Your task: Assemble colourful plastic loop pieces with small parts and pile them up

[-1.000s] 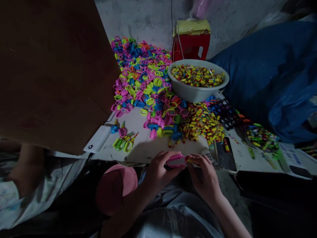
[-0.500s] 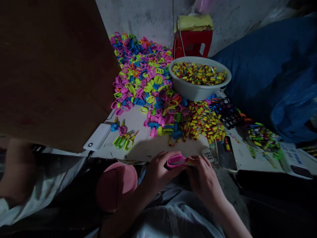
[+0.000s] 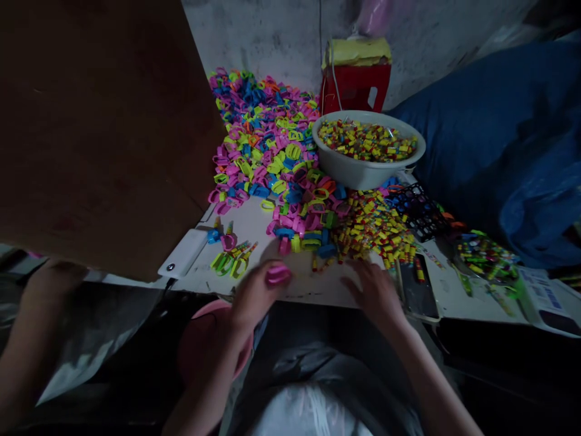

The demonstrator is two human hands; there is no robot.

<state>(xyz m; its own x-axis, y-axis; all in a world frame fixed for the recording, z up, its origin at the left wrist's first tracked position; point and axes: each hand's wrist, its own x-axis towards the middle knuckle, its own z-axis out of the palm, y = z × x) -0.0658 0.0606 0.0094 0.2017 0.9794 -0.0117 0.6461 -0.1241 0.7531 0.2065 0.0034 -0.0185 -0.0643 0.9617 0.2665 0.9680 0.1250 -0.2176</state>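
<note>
Pink clip (image 3: 278,274), low centre of frame, pinched in closed fingers of left hand (image 3: 252,297) at near edge of white board (image 3: 258,227). Right hand (image 3: 374,290) blurred, fingers spread, seemingly empty, just below yellow-red sticks (image 3: 372,227). Risk: loose pinch over the edge, so clip may drop into lap.

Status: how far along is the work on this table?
Early, by the look of it. Done: only a small cluster of loops with sticks lies near the table edge. In hand: the left hand grips a pink piece; the right hand is open beside the loose yellow-red sticks. Left: the big heap of coloured loops and a full bowl.
</note>
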